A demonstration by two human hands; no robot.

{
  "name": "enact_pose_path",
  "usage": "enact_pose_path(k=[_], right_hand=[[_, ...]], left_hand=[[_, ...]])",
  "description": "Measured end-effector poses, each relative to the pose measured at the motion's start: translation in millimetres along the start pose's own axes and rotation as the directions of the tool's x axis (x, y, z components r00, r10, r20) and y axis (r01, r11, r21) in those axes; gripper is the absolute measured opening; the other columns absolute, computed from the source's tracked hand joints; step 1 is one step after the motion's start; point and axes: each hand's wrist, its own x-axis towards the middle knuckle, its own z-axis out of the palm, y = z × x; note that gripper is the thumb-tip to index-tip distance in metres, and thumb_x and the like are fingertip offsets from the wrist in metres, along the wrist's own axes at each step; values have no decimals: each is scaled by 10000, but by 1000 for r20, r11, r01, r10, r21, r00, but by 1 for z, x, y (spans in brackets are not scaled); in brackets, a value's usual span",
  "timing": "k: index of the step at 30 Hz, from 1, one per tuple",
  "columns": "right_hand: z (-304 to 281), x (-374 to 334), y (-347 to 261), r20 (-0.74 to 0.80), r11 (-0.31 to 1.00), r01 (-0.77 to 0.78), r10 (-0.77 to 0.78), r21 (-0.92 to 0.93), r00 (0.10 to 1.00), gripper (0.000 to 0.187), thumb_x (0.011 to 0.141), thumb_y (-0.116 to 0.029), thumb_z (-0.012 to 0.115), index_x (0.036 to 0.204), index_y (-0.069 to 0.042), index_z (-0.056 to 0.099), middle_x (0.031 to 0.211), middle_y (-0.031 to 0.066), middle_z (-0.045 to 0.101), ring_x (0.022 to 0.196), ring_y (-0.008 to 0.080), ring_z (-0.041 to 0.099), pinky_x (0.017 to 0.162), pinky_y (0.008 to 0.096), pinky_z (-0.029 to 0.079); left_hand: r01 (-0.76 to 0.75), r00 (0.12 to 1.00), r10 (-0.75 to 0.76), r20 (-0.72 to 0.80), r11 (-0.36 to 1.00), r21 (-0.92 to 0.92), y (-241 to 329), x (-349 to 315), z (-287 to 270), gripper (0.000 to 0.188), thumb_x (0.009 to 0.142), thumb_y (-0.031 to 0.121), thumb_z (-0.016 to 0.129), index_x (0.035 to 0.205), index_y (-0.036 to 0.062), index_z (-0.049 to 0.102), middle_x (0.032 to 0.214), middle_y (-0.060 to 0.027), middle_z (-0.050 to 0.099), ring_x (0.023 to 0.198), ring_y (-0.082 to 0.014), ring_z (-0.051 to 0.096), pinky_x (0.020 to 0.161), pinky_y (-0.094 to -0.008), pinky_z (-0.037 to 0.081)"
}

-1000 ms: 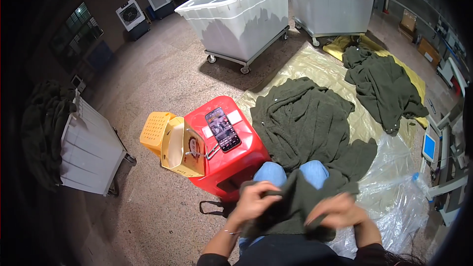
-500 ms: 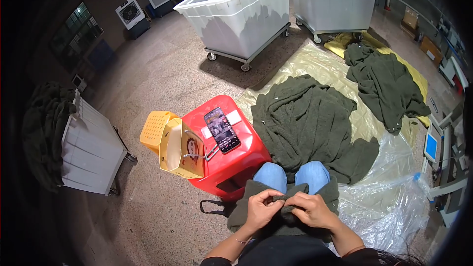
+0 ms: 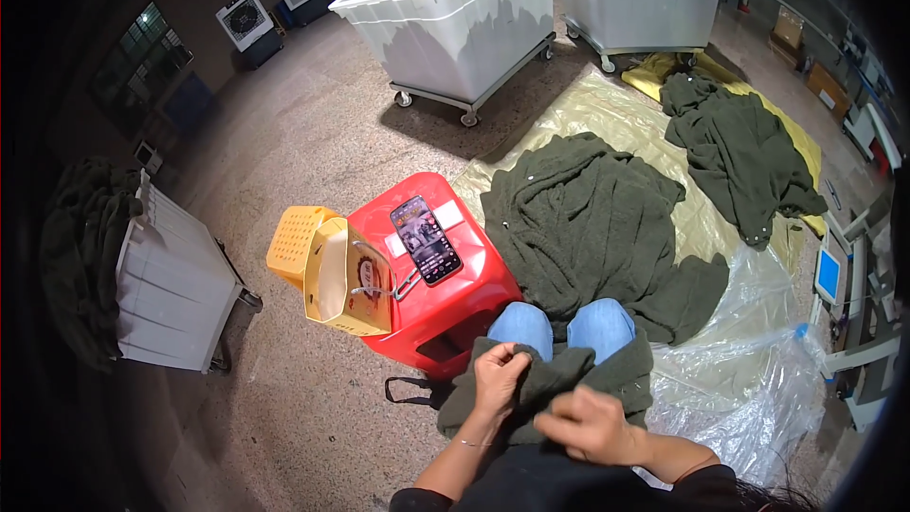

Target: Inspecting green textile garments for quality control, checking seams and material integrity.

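Observation:
Across my knees lies a dark green fleece garment (image 3: pixel 559 379). My left hand (image 3: pixel 497 381) is closed, thumb and fingers pinching a fold of it near my left knee. Off to the right and a little nearer to me, my right hand (image 3: pixel 590 425) hangs over the cloth with its fingers curled and smeared by motion. Whether anything small is between those fingers cannot be made out. More dark green garments (image 3: pixel 578 218) are heaped just beyond my knees on plastic sheeting (image 3: pixel 739 351).
At my left stands a red stool (image 3: pixel 483 289) bearing a phone (image 3: pixel 426 239), a yellow paper bag (image 3: pixel 370 286) and a yellow basket (image 3: pixel 298 245). White wheeled bins (image 3: pixel 464 47) stand ahead; another bin (image 3: pixel 175 289) is far left. A second garment pile (image 3: pixel 735 152) lies at right.
My right hand has come away from the left, moving down and slightly right. My left hand has shifted a little up and left with the pinched fold. The view has tilted slightly.

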Motion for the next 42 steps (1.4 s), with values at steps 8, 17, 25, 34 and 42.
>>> enact_pose_path(k=[8, 17, 25, 34, 42], right_hand=[[1, 20, -52, -152, 244, 167, -80, 955, 985, 145, 893, -35, 538, 975, 26, 641, 966, 140, 674, 806, 275, 685, 638, 327, 548], [81, 53, -23, -294, 945, 254, -187, 207, 937, 320, 687, 28, 586, 1001, -13, 633, 899, 106, 644, 769, 257, 656, 656, 331, 543], [54, 11, 34, -235, 990, -46, 76, 131, 969, 291, 690, 93, 645, 972, 21, 641, 902, 104, 610, 753, 247, 641, 622, 319, 535], [57, 9, 29, -318, 1000, 2, 3, 16, 948, 239, 703, 49, 672, 939, 28, 645, 847, 97, 606, 681, 234, 629, 582, 316, 525], [61, 9, 37, -310, 999, -26, 16, -27, 951, 271, 694, 14, 680, 963, -2, 660, 818, 66, 580, 638, 205, 586, 528, 303, 473]], left_hand=[[317, 906, -237, 350, 930, -189, 42, -28, 15, 125, 816, -45, 616, 940, -31, 624, 845, -61, 663, 716, -101, 622, 685, -248, 522], [259, 952, -186, 244, 913, -315, 32, -20, -40, 150, 864, 42, 609, 1001, -18, 600, 896, -91, 671, 785, -143, 653, 742, -287, 539], [219, 961, -150, 234, 928, -303, 39, -29, -13, 139, 842, 7, 613, 980, 7, 629, 863, -15, 651, 723, -49, 559, 677, -191, 429], [139, 964, -79, 253, 964, -227, 25, -30, -22, 51, 871, 14, 605, 877, 16, 656, 778, 29, 622, 635, -3, 477, 590, -161, 349], [91, 985, -33, 171, 934, -344, 32, -38, -16, 113, 887, 16, 588, 973, -27, 647, 913, -71, 678, 780, -111, 626, 739, -231, 489]])
